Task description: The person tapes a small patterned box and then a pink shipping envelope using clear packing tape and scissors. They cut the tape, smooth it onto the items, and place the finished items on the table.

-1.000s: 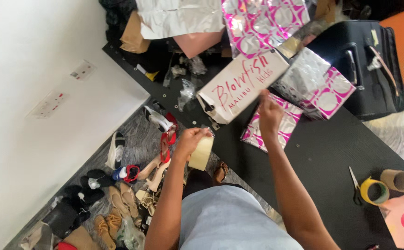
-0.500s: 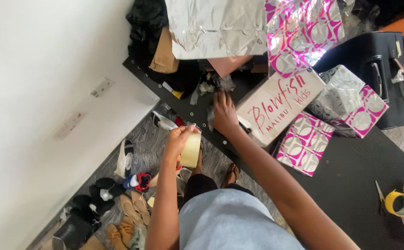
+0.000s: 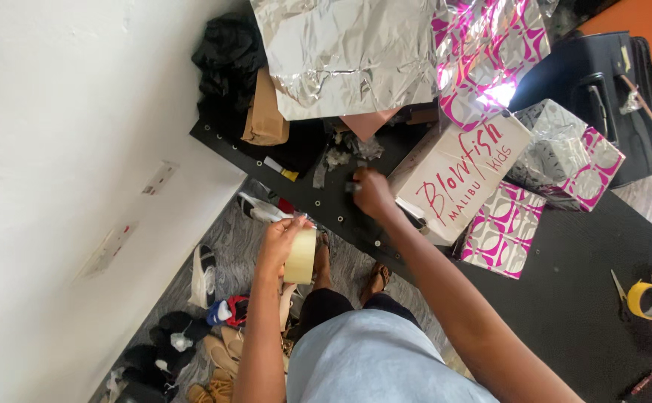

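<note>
- Fingers of your left hand point(image 3: 281, 240) curl around a roll of clear tape point(image 3: 300, 256), gripping it by its rim off the edge of the black table point(image 3: 565, 313), over the floor; your right hand point(image 3: 374, 195) is pinched shut on a small dark piece at the table edge, too small to identify.
- Largest thing by the table is the black suitcase point(image 3: 602, 89), standing past its far side.
- One crumpled silver foil sheet point(image 3: 341, 52) lies across the far end of the table, with one pink-patterned sheet point(image 3: 483, 45) beside it.
- One white shoebox with red lettering point(image 3: 460, 175) sits near the table edge, touching your right hand; its long axis runs diagonally away from you. Your right hand is much nearer to it than your left.
- Two wrapped boxes point(image 3: 501, 231) in pink and silver lie just beyond the shoebox on the table.
- One yellow tape roll point(image 3: 646, 298) sits at the table's near corner, well apart from both hands.
</note>
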